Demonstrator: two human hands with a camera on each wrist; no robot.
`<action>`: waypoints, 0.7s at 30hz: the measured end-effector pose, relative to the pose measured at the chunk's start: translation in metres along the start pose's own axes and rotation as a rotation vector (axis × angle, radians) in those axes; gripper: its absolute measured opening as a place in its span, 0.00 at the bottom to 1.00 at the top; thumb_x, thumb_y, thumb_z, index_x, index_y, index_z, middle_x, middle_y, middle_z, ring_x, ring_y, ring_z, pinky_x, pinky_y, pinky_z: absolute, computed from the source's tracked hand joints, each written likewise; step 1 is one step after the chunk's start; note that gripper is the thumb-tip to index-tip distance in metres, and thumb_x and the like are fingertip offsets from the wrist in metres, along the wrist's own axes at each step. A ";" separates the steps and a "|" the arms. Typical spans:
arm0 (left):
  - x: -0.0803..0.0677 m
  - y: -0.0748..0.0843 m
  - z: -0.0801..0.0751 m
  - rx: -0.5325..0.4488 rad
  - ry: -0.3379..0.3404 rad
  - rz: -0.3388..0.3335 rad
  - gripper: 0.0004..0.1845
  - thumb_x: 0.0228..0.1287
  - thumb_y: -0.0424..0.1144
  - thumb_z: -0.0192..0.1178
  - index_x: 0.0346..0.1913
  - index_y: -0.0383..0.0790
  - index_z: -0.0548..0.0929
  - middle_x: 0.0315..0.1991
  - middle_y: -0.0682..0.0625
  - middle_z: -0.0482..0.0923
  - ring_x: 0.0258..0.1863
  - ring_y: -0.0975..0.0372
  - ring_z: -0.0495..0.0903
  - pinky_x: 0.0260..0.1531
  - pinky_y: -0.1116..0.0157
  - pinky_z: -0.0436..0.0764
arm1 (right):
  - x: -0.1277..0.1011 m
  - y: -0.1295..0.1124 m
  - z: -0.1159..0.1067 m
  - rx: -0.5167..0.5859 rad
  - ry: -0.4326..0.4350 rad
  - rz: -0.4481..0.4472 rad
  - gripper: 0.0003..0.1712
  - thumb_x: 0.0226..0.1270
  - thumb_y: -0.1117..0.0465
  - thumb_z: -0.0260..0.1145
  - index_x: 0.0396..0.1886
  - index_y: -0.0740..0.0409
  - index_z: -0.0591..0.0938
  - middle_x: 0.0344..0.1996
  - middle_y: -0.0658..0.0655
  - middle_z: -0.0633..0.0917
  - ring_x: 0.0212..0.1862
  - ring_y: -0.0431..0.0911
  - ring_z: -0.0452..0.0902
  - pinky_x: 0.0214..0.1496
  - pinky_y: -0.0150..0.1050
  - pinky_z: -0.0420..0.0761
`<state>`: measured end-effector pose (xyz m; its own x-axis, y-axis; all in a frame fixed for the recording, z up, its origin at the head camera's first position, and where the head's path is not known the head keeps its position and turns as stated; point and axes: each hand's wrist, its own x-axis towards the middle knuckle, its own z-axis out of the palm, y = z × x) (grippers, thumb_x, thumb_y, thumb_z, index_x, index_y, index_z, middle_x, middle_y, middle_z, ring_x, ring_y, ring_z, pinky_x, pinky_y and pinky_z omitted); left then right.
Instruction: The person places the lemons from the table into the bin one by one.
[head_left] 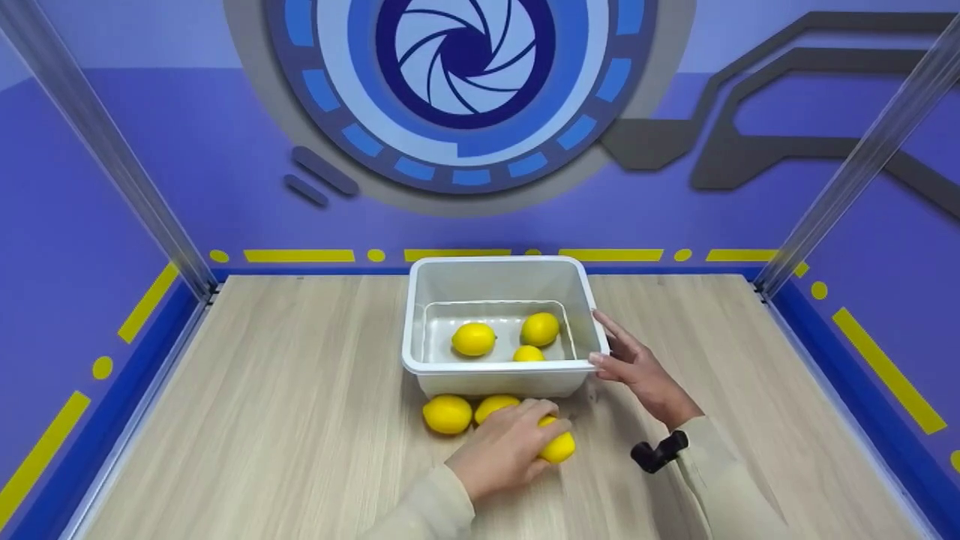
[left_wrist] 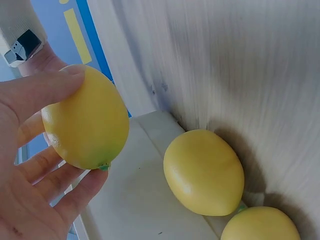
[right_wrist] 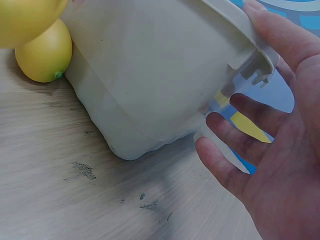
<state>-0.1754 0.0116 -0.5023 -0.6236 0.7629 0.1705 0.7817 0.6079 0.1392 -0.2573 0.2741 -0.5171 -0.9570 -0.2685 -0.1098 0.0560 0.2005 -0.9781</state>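
My left hand [head_left: 510, 446] grips a yellow lemon [left_wrist: 92, 120], thumb on one side and fingers behind it, in front of a white plastic bin [head_left: 487, 367]. In the left wrist view two more lemons lie by the bin's front wall: one nearer lemon [left_wrist: 204, 172] and another lemon [left_wrist: 261, 226] at the bottom edge. Inside the bin rest three lemons: a left one [head_left: 473, 339], a right one [head_left: 540, 328] and one partly hidden by the front rim [head_left: 529, 354]. My right hand [head_left: 645, 379] touches the bin's right front corner, thumb on the rim, other fingers extended alongside.
The bin stands near the back of a wood-grain table [head_left: 300, 420]. Blue printed panels [head_left: 187, 150] enclose the back and sides, with metal posts [head_left: 127, 165] at the corners. A black wrist device [head_left: 660, 452] sits on the right sleeve.
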 end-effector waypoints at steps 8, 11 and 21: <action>-0.001 0.000 -0.002 0.053 0.062 0.023 0.26 0.58 0.49 0.68 0.60 0.55 0.75 0.54 0.55 0.75 0.51 0.63 0.75 0.53 0.67 0.79 | 0.000 0.000 0.000 0.007 -0.004 -0.011 0.40 0.70 0.55 0.61 0.76 0.32 0.54 0.76 0.62 0.56 0.71 0.63 0.60 0.64 0.52 0.75; -0.001 -0.001 -0.003 0.058 0.069 0.021 0.26 0.57 0.49 0.68 0.60 0.55 0.75 0.54 0.55 0.75 0.51 0.64 0.75 0.51 0.67 0.79 | 0.000 0.001 0.001 0.006 0.000 0.001 0.41 0.69 0.54 0.62 0.76 0.31 0.54 0.76 0.61 0.55 0.72 0.61 0.60 0.65 0.54 0.74; 0.000 -0.001 -0.008 0.059 0.074 0.027 0.26 0.58 0.49 0.68 0.60 0.54 0.76 0.55 0.55 0.74 0.51 0.64 0.75 0.50 0.67 0.79 | -0.001 -0.001 0.002 -0.003 0.015 0.019 0.39 0.69 0.54 0.61 0.74 0.28 0.55 0.76 0.59 0.55 0.72 0.58 0.61 0.64 0.53 0.75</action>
<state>-0.1761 0.0089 -0.4945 -0.5989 0.7624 0.2449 0.7958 0.6007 0.0761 -0.2559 0.2727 -0.5164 -0.9599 -0.2507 -0.1254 0.0731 0.2079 -0.9754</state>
